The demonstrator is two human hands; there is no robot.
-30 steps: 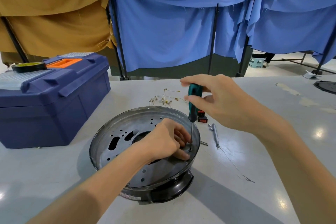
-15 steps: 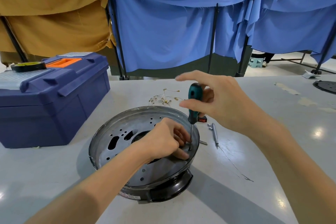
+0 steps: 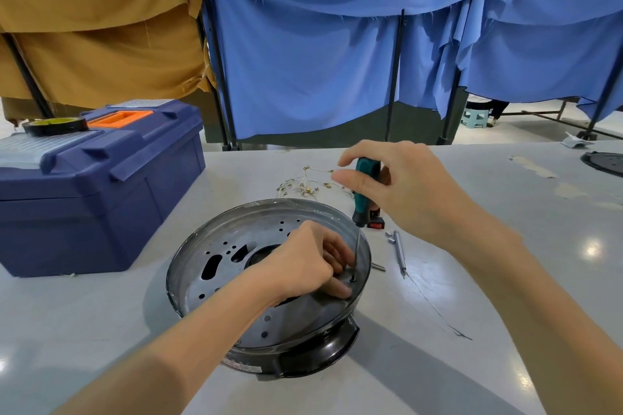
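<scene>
txt: none legible | label on cooker base (too blurry)

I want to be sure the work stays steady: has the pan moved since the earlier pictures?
No. The pan sits at the same gap from the toolbox as before, while the right hand holds the screwdriver over it.

Qty 1 ea.: screwdriver, perforated metal pan, blue toolbox, tape roll, loose driver shaft, red switch, tan cloth. Hands, qty 2: left hand & right hand.
</scene>
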